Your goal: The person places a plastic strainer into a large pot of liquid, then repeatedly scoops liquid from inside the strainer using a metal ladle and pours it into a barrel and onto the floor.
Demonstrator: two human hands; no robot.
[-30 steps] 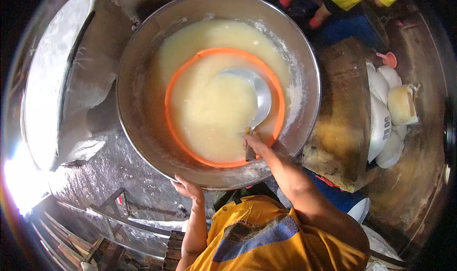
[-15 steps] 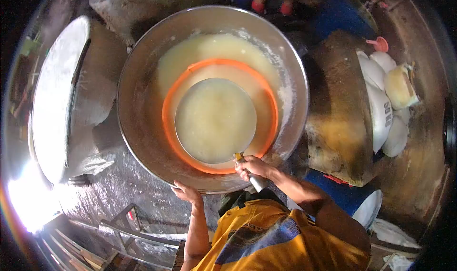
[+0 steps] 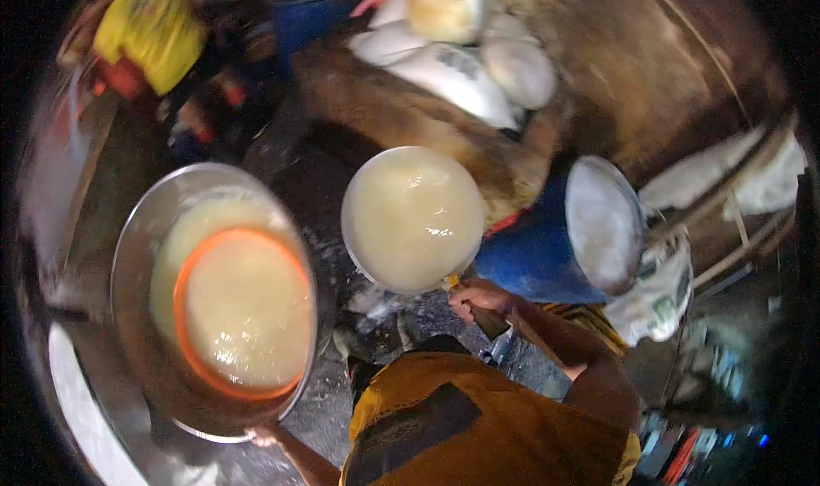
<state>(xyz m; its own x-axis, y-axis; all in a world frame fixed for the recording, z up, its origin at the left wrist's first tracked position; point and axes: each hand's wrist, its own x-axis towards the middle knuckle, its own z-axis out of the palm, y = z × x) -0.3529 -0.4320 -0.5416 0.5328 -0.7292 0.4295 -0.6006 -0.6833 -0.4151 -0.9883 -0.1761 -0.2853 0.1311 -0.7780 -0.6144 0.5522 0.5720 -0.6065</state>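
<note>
Metal basin (image 3: pixel 135 289) stands at left, the left hand (image 3: pixel 266 436) at its bottom rim, grip too blurred to tell. Mid-frame, a scoop (image 3: pixel 374 282) of pale liquid (image 3: pixel 410 221) lies up-left of the right hand (image 3: pixel 478 301), which clasps its handle (image 3: pixel 490 322), slanting lower right. Blue barrel (image 3: pixel 534 268) sits just beyond, nearer this hand.

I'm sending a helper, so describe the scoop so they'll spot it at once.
Find the big metal basin on the left. Right of it, the person's right hand holds the scoop, with pale liquid inside. Unlike the basin, it has a handle and no orange ring.
</note>
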